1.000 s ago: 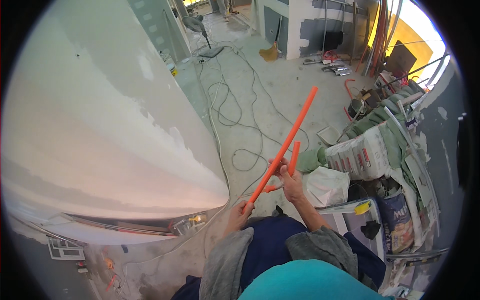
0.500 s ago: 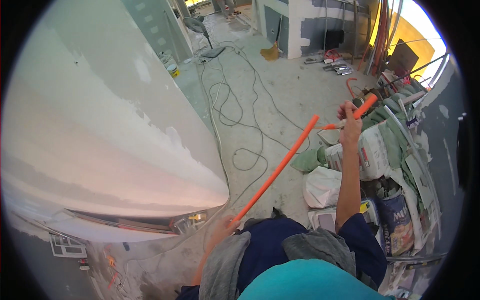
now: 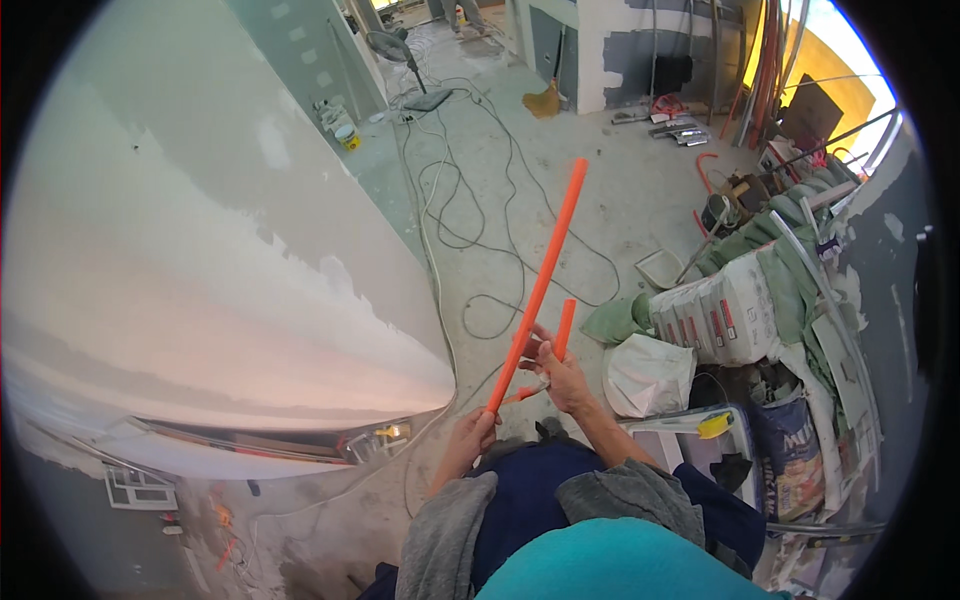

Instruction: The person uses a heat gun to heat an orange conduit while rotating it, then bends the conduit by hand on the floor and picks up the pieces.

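Observation:
A long, straight orange pipe (image 3: 545, 270) slants up and away in front of my body. My left hand (image 3: 468, 442) is closed round its near, lower end. In my right hand (image 3: 566, 382) is a short piece of orange pipe (image 3: 566, 328), standing roughly upright beside the long one. A slim orange tool (image 3: 521, 395) also sticks out from the right hand toward the left hand; its kind I cannot make out. The right fingertips are close to the long pipe, partly behind it, and whether they touch it I cannot tell.
Grey cables (image 3: 470, 235) loop over the concrete floor ahead, near a fan (image 3: 400, 55). A plastered wall (image 3: 230, 270) stands to the left. Along the right lie filled sacks (image 3: 715, 310), a white bag (image 3: 650, 375) and a plastic box (image 3: 690, 425). A broom (image 3: 545, 100) leans farther off.
My right hand has come down and left with the short pipe and slim tool, from far right to beside the long pipe. The long pipe has swung steeper, its far end rising and moving left.

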Available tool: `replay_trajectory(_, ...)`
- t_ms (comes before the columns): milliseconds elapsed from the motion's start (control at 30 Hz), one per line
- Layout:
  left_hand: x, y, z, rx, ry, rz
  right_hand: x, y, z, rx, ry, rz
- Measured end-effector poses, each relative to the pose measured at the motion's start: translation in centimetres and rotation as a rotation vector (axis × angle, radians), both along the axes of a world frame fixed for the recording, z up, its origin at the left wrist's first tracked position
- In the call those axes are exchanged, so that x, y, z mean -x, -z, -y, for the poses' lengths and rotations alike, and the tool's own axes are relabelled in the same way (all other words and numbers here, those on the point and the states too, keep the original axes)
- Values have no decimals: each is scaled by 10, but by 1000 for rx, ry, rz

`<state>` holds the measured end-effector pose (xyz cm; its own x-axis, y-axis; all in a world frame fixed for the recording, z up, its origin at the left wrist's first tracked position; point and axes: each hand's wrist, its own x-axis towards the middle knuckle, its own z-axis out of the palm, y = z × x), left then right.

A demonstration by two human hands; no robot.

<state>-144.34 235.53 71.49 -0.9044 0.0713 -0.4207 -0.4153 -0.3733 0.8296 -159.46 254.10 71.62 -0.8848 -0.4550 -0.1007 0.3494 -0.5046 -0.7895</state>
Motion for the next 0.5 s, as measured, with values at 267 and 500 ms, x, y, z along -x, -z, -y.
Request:
replay_trajectory(267,4,14,2,342,162,-39,65,-17,-46,-126,129,-78)
replay_trajectory(500,-19,-7,11,723,104,38,169,-72,-136,-146,409,-204)
